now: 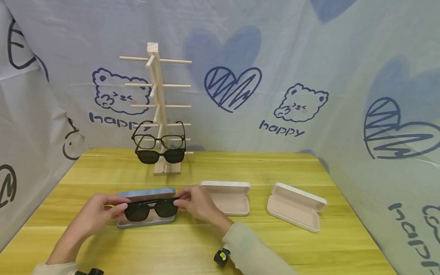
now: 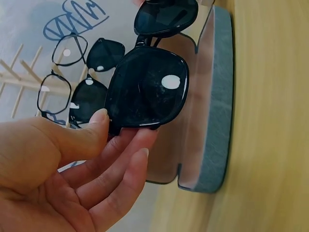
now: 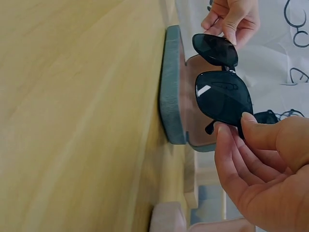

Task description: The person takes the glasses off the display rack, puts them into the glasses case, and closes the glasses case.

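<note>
Over the open blue case [image 1: 146, 221] on the counter [image 1: 206, 244], I pinch the sunglasses [image 1: 150, 209] at each end, left hand [image 1: 99, 214] and right hand [image 1: 196, 202] curled on the frame, and judge level, lenses-untouched handling best.

Layout on the surface [image 1: 206, 244]: the sunglasses [image 1: 150, 209] sit above the open case [image 1: 146, 220] at front left, between the left hand [image 1: 97, 214] and the right hand [image 1: 197, 202], one at each end. Two more open cases [image 1: 229, 198] [image 1: 295, 206] lie to the right. Behind stands the rack [image 1: 159, 110], with two pairs of glasses [image 1: 159, 147] on its lower pegs.
</note>
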### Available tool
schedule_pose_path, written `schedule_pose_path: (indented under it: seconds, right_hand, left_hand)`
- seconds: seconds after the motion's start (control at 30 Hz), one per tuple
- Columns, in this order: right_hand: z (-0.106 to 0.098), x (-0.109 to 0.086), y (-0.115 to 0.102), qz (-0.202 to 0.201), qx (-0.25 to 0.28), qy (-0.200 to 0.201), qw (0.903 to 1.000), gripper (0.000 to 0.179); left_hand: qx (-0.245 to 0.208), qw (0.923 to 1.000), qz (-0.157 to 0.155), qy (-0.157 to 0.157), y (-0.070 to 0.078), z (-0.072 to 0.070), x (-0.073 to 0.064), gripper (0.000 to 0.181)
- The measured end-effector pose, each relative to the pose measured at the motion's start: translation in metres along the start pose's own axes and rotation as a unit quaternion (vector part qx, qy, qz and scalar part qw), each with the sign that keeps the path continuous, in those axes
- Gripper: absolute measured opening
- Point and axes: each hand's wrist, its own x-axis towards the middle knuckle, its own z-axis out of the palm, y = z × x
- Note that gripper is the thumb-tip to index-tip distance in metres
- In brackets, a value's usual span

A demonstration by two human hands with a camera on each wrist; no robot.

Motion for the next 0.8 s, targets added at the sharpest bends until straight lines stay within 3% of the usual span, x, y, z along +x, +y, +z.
schedule_pose_path:
  seconds: [0.4,0.6,0.8]
  right_hand:
    - [0.019,0.008,0.007,0.027,0.025,0.011,0.9993,0.011]
    - [0.021,0.009,0.007,0.03,0.025,0.016,0.9991,0.011]
    - [0.021,0.01,0.007,0.024,-0.002,0.023,0.9994,0.011]
  left_hand:
    - [0.01,0.9993,-0.035,0.012,-0.017,0.002,0.004,0.025]
    - [0.013,0.997,-0.069,0.031,-0.022,0.003,0.006,0.027]
    - [-0.02,0.9945,-0.096,0.037,-0.025,0.005,0.006,0.029]
